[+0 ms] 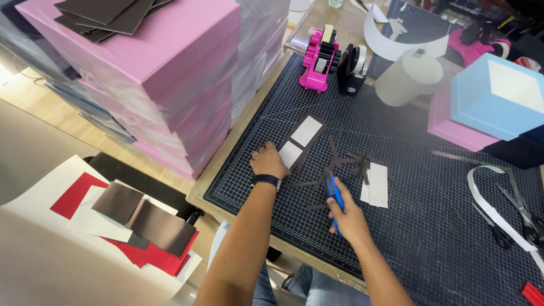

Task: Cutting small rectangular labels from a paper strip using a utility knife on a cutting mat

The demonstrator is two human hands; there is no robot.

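Left hand (268, 160) rests knuckles-up on the cutting mat (430, 226), fingers curled down and pressing the near-left edge of a dark card strip (300, 144) that carries two white rectangles; whether it grips the strip or only pins it cannot be told. That strip runs with its long axis slanting from beside the left hand up and away toward the pink tape dispenser (319, 59). Right hand (347, 218), near the strip on its right, is clenched around a blue-handled cutter (335, 195), whose long axis points away from the person, its tip toward thin dark offcuts (345, 161) scattered just right of the strip. A small stack of white cards (377, 184) lies beyond those offcuts, farther right of the strip. Past the far end of the strip stands the pink dispenser with a black dispenser (351, 68) beside it. Left of the strip, off the counter edge, rises a stack of pink boxes (170, 73), topped with dark sheets (107, 16). Far right of the strip sits an open light-blue box (498, 93), its inside showing only a white bottom.
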